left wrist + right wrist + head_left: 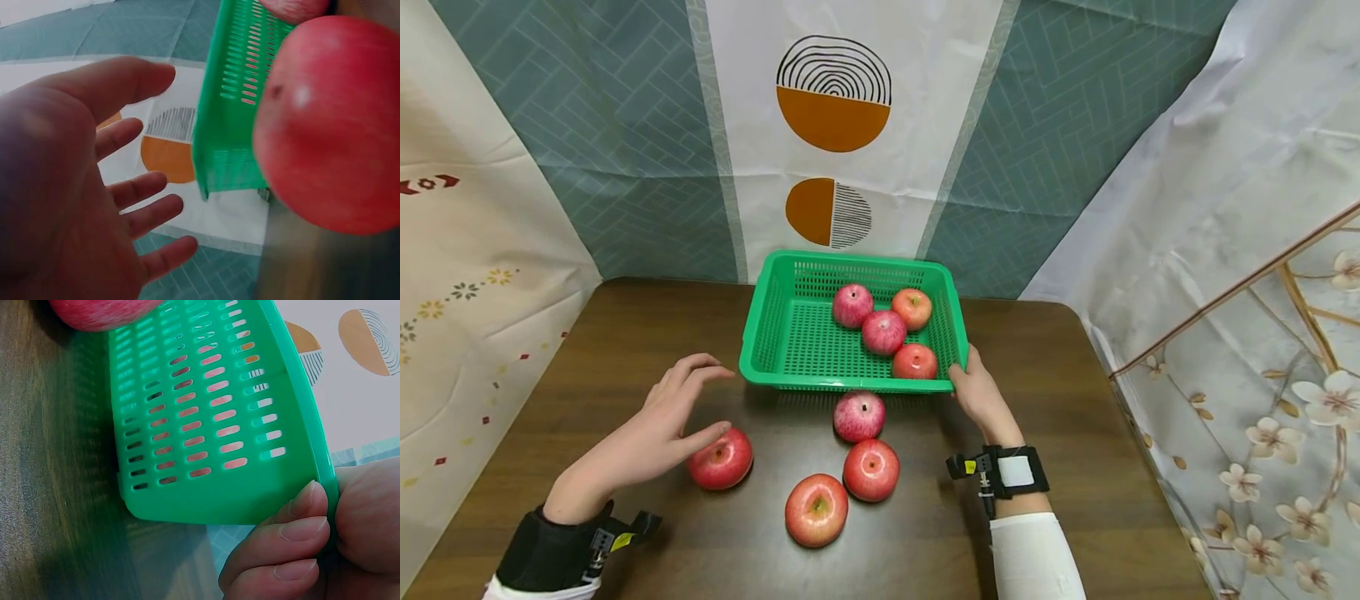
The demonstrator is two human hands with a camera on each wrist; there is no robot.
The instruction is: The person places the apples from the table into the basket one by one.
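A green plastic basket [842, 386] with slotted walls stands toward the back of the table and has several red apples [883, 332] grouped in its right half. My right hand [981, 398] pinches the basket's front right corner, thumb on one side of the rim and fingers on the other. Left of the basket, my left hand [658, 421] is spread with nothing in its grasp. Its thumb is above a red apple [724, 463] on the table; the left wrist view shows the fingers [150, 215] apart from the large apple [331, 125] nearby.
In front of the basket, three more apples lie on the dark wooden table: one close to its front wall [859, 416], another apple [871, 471] and a paler apple [817, 510]. A patterned cloth [850, 208] hangs behind the table, with a floral cloth [1262, 467] at right.
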